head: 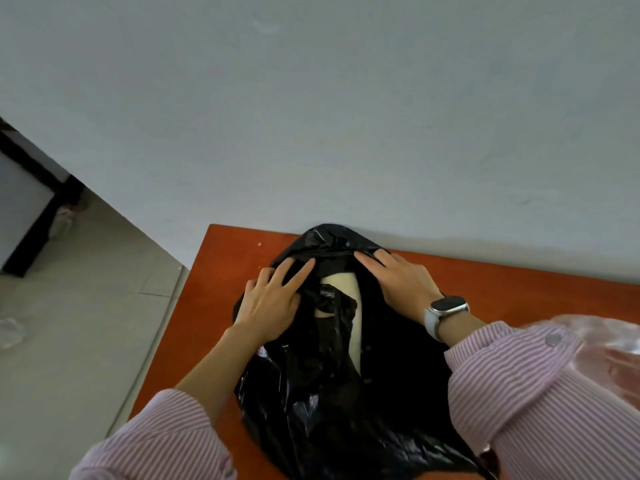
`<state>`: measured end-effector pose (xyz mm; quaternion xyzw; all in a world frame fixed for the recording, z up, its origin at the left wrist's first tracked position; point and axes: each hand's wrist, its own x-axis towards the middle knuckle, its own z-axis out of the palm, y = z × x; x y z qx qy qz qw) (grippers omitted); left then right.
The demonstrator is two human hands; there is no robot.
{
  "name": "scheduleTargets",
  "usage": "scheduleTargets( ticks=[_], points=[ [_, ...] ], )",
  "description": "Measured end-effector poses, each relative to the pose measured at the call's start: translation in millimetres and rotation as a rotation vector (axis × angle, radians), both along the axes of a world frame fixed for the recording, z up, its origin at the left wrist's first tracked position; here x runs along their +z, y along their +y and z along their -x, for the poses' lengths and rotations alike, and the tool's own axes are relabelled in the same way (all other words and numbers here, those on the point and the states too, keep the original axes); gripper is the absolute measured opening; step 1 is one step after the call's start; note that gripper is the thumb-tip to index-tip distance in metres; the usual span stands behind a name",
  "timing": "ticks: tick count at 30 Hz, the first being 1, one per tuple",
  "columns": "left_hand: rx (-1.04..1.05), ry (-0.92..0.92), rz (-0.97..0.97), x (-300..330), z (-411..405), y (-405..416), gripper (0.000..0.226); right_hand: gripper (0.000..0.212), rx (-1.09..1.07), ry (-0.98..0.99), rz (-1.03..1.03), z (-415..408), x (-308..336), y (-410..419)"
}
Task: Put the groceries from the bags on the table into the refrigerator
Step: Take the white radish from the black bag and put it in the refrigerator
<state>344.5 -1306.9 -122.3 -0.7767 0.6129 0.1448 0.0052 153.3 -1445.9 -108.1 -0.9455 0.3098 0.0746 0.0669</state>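
A black plastic bag [332, 393] lies on the red-brown table [225, 258], its mouth toward the wall. My left hand [270, 306] rests on the bag's left rim, thumb pinching the plastic, other fingers spread. My right hand [401, 282], with a watch on the wrist, holds the right rim, fingertips curled over its far edge. Between the hands the mouth gapes and shows a pale cream object [346, 306], partly covered by folds. The rest of the contents are hidden. No refrigerator is in view.
A clear plastic bag [609, 344] with something reddish sits on the table at the right edge. A grey wall [311, 116] runs right behind the table. Tiled floor [86, 306] lies to the left, with a dark frame [41, 220] and crumpled white plastic [10, 332].
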Motion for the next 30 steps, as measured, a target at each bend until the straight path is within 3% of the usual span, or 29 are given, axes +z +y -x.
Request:
scheduleTargets(
  ticks=[4,7,9,11,13,14,17,20,24,27,30],
  points=[
    [-0.024,-0.280,-0.133,-12.5,-2.0,-6.7,0.071,0.063,-0.100,0.091,-0.146,-8.1,-17.3,-4.5],
    [-0.015,-0.345,-0.213,-5.4,3.3,-13.6,0.075,0.061,-0.126,0.107,-0.138,-11.7,-23.1,-4.1],
    [-0.016,-0.244,-0.270,0.9,4.1,-18.2,0.071,0.057,-0.113,0.073,-0.099,-9.7,-25.3,-1.9],
    [0.075,0.067,-0.260,10.4,-2.0,-20.4,0.053,0.049,-0.052,-0.048,-0.019,-5.1,-24.0,1.2],
    [0.233,0.339,-0.043,16.3,-9.3,-19.7,0.035,0.038,0.021,-0.225,0.084,-1.2,-23.1,1.6],
    [0.269,0.362,0.104,18.0,-11.3,-20.1,0.029,0.036,0.053,-0.286,0.118,-0.9,-21.6,0.1],
    [0.097,0.186,0.305,14.9,-4.8,-25.7,0.044,0.041,0.132,-0.332,0.111,-6.0,-20.3,-5.3],
    [-0.133,0.111,0.204,1.0,1.2,-31.5,0.049,0.039,0.149,-0.367,0.142,-11.2,-31.8,-8.0],
    [-0.180,0.001,0.076,-6.9,-5.6,-41.7,0.058,0.042,0.129,-0.418,0.145,-20.4,-41.1,-16.3],
    [-0.155,-0.167,0.046,-22.6,-10.2,-49.4,0.052,0.039,0.098,-0.341,0.150,-35.2,-39.4,-21.5],
    [-0.131,-0.134,0.026,-28.0,-6.4,-52.6,0.069,0.023,0.076,-0.264,0.187,-39.4,-41.2,-21.5]
  ],
)
